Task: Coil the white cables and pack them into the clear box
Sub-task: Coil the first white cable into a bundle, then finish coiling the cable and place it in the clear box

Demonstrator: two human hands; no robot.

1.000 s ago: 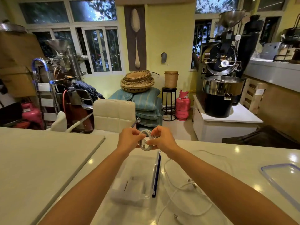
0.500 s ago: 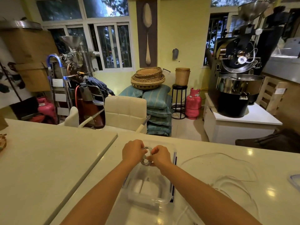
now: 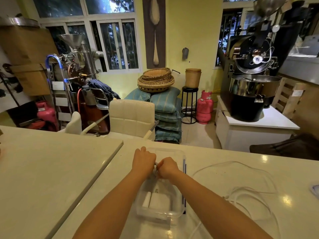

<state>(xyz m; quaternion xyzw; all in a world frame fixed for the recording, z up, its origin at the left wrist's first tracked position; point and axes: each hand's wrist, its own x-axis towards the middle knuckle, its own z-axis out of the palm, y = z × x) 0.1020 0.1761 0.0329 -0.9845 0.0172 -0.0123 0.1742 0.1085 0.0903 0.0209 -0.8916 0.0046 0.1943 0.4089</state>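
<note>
Head view: left hand [image 3: 144,160] and right hand [image 3: 168,167] hold a small coil [image 3: 156,167] over the clear box [image 3: 181,153] (adapters [image 3: 158,200] inside, probably); more white cable [image 3: 241,188] lies uncoiled on the worktop [image 3: 215,163].

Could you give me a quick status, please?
Left hand and right hand both grip small coiled white cable over clear plastic box. White charger blocks inside. Loose white cable on counter, right of box.

Left hand [image 3: 144,160] and right hand [image 3: 168,167]: both gripping a small coiled white cable [image 3: 156,167], holding it over the far half of the clear box [image 3: 160,215].
White charger blocks [image 3: 158,200]: lying inside the box, nearer than the hands.
Loose white cable [image 3: 241,192]: sprawling on the countertop [image 3: 215,157], right of the right hand.
</note>
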